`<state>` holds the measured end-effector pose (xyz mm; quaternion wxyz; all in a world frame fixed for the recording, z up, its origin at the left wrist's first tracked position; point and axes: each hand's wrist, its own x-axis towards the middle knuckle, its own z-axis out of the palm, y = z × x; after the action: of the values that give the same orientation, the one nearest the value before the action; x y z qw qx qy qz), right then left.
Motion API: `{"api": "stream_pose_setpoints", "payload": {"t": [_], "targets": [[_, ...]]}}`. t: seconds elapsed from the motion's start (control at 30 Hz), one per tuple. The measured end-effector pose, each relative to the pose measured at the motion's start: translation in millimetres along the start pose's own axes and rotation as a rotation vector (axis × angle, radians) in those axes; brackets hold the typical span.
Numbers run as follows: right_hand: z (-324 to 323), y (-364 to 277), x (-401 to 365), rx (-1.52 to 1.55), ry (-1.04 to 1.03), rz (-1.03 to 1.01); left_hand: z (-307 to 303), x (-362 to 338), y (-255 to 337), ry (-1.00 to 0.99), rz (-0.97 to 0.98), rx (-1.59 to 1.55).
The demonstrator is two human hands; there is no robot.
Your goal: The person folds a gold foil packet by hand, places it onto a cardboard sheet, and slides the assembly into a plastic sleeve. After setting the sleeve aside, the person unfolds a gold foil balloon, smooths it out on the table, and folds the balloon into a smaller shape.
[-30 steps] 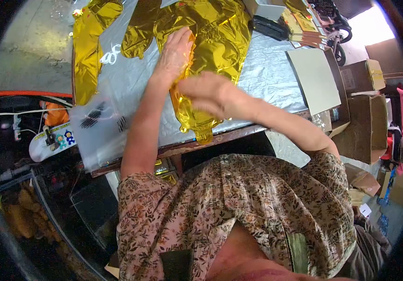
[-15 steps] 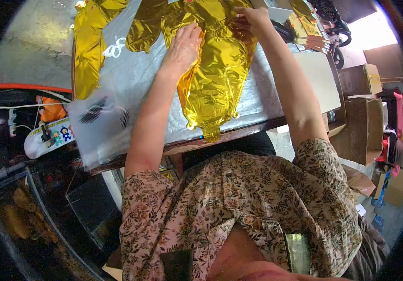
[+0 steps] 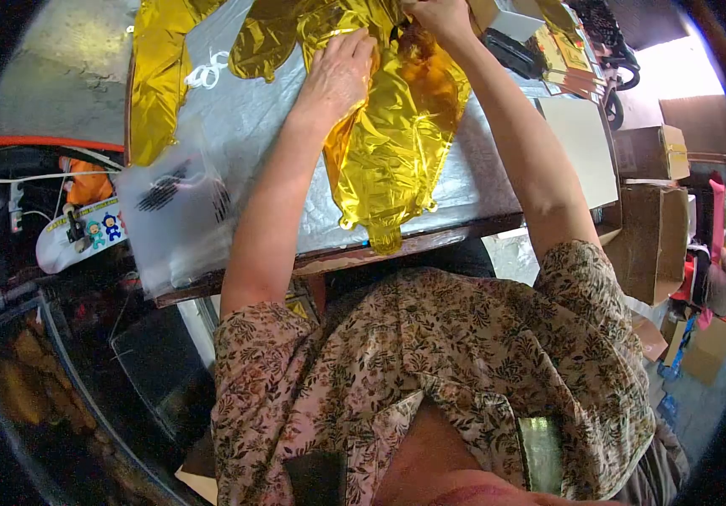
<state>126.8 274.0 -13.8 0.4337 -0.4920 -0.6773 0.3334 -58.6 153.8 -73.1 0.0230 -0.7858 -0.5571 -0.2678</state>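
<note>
A flat, crinkled gold foil balloon (image 3: 405, 143) lies on the table, its narrow tabbed end near the front edge. My left hand (image 3: 339, 78) rests on its left side, fingers stretched over the foil, the thumb hidden. My right hand (image 3: 440, 17) is closed at the balloon's upper right and pinches the foil, which is pulled up into orange-tinted folds below it. The fingertips of that hand are partly cut off by the top of the view. More gold foil pieces lie on the left, one long strip (image 3: 156, 84) at the table's edge.
White ribbon loops (image 3: 207, 71) lie left of the balloon. A clear plastic bag (image 3: 173, 219) covers the front left corner. On the right are a white board (image 3: 578, 148), a black case (image 3: 512, 53) and stacked cards (image 3: 561, 59). Cardboard boxes (image 3: 654, 236) stand beyond the table.
My right hand has moved up and slightly left and now pulls the foil into folds, where before its fingers were spread over it. My left hand has stayed nearly in place.
</note>
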Motion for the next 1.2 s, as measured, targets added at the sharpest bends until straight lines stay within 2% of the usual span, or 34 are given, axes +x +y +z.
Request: {"api": "stream_pose_setpoints", "payload": {"t": [0.03, 0.07, 0.2, 0.27, 0.37, 0.4, 0.47, 0.6, 0.67, 0.7, 0.77, 0.8, 0.87, 0.9, 0.97, 1.0, 1.07, 1.2], "targets": [[1, 6, 1, 0.208, -0.038, -0.140, 2, 0, -1, 0.064, 0.031, -0.017], [13, -13, 6, -0.215, 0.058, 0.011, 2, 0, -1, 0.063, 0.030, -0.017], [20, -26, 1, -0.203, 0.053, -0.060, 1, 0, 0, 0.039, 0.042, 0.038], [27, -15, 5, 0.313, 0.002, -0.354, 0, -1, 0, 0.031, 0.041, 0.043], [36, -15, 6, 0.234, 0.010, -0.303, -3, -1, 4, 0.047, 0.037, 0.062], [37, -22, 3, 0.235, 0.009, -0.303, -6, 0, 5, -0.003, 0.023, 0.047], [35, -41, -3, -0.092, -0.068, -0.028, -9, 0, 5, -0.052, 0.006, 0.034], [32, -41, -3, -0.178, -0.218, -0.006, -6, -1, 4, -0.035, 0.006, 0.050], [45, -14, 6, -0.071, -0.247, -0.131, -8, -1, 4, -0.042, 0.001, 0.052], [36, -27, -3, -0.071, -0.248, -0.131, -9, -1, 5, -0.061, -0.002, 0.053], [12, -50, -24, 0.170, -0.423, -0.224, -9, -1, 6, -0.078, -0.005, 0.055], [16, -38, -17, 0.171, -0.424, -0.228, -6, -1, 4, -0.055, 0.003, 0.058], [34, -3, 0, 0.019, -0.367, -0.105, -6, -1, 2, -0.028, 0.006, 0.069], [36, 4, 0, 0.022, -0.370, -0.111, -8, -1, 3, -0.018, 0.013, 0.043], [37, 17, -1, 0.435, -0.465, -0.043, -8, -3, 4, -0.022, 0.017, 0.044], [39, 22, 2, 0.437, -0.466, -0.047, -7, -3, 2, -0.020, 0.017, 0.048], [43, 27, 7, 0.038, -0.393, -0.283, -6, -4, 2, 0.071, 0.053, 0.061], [49, 37, 4, -0.168, -0.343, -0.306, -4, -2, 3, 0.050, -0.002, -0.002]]}}
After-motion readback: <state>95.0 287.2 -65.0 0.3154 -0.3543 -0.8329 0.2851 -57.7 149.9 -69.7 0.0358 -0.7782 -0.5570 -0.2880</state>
